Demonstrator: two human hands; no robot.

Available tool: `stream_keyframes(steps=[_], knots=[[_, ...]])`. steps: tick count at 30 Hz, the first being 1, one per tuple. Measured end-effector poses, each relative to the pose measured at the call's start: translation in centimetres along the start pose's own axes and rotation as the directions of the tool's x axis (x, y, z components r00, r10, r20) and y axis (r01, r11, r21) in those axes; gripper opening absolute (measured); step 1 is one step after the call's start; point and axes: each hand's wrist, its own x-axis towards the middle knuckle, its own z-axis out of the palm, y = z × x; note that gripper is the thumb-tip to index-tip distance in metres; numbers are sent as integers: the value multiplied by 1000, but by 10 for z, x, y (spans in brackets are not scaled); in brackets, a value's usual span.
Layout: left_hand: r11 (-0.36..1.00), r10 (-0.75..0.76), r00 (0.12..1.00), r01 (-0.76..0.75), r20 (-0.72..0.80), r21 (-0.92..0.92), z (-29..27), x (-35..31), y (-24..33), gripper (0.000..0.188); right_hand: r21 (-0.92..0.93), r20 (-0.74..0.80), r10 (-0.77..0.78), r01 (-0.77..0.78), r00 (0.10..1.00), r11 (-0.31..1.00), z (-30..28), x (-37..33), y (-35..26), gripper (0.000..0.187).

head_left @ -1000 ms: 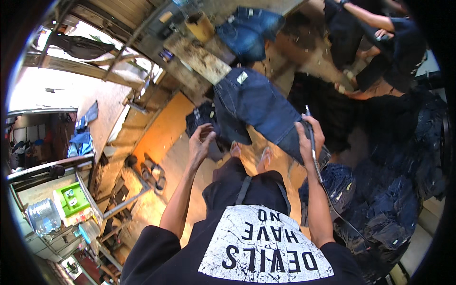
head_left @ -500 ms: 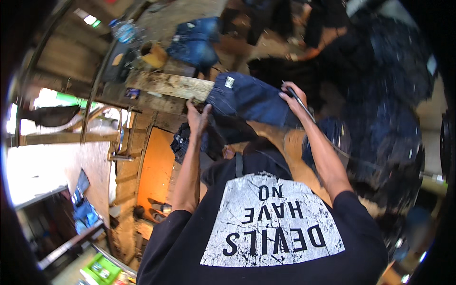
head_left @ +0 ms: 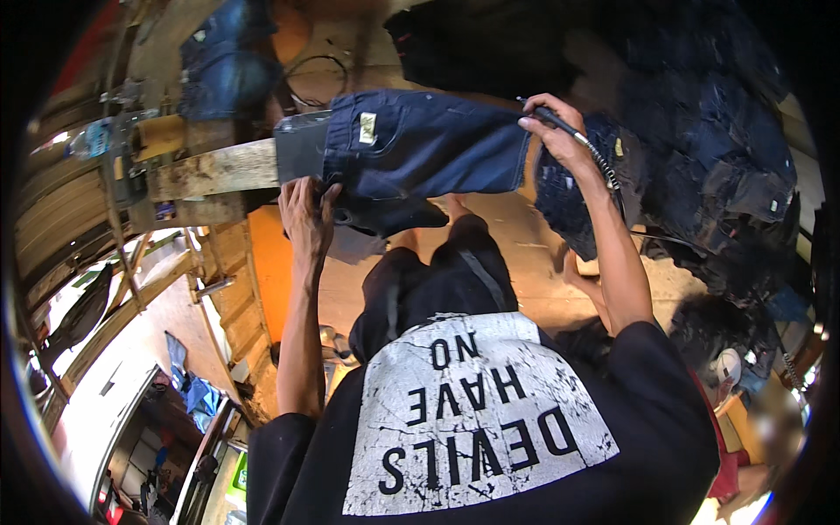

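Note:
Dark blue denim shorts with a pale label are drawn waist-first over a dark grey flat panel on the end of a wooden plank. My left hand is at the near edge of the panel, fingers curled, thumb beside the waistband; it seems to grip the shorts' near edge, though its fingertips are partly hidden. By the leg hem, my right hand holds a black pen-shaped handpiece with a coiled cable. The tool's tip points left over the hem corner. Black cloth hangs below the shorts.
Piles of dark jeans fill the right side, with black cloth at the top. Other blue jeans lie at the upper left, above a plastic bottle. Another person's dark hair appears at the right.
My view has shifted. The shorts now lie straighter along the panel, with more of the leg visible. My left hand has closed at the panel's edge; my right still holds the handpiece by the hem.

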Motion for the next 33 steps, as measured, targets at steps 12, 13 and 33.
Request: stream_keyframes(steps=[12,13,33], knots=[[938,-331,927,303,-175,-169,85,59,121,22,-283,-194,-552,492,811,823,-23,92,-75,26],[952,-285,942,257,-176,-166,76,58,94,22,-89,-83,-440,433,894,897,7,71,-84,27],[741,-592,804,515,-57,-431,22,-12,43,68,31,215,-635,645,742,764,189,-22,-101,28]])
